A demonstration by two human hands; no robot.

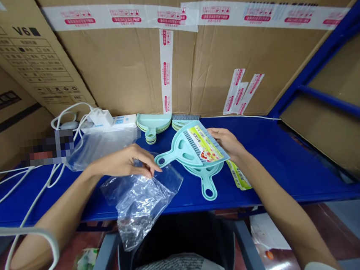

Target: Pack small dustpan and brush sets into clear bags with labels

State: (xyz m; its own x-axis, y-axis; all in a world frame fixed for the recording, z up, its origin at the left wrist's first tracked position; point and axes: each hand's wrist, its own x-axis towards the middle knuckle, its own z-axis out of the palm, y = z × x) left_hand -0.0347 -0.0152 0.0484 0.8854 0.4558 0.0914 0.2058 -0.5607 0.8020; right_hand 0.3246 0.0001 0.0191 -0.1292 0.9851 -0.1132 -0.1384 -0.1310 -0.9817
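Observation:
My right hand [227, 143] grips the right edge of a mint-green dustpan [181, 149] with a small brush fitted on it. A yellow-green label card [203, 143] lies across the brush bristles. Below it, partly covered, another mint-green dustpan [208, 181] rests on the blue table with its handle toward me. My left hand [131, 161] pinches a crumpled clear plastic bag [144, 204], which hangs over the table's front edge. Its fingertips are close to the held dustpan's handle. More label cards [240, 178] lie under my right wrist.
A stack of dustpans [153, 121] and several brushes [181, 118] stand at the back against cardboard boxes [122, 68]. Flat clear bags [104, 144] lie at left near a power strip [124, 121]. White cables [56, 168] loop over the left side. A blue metal frame [323, 100] borders the right.

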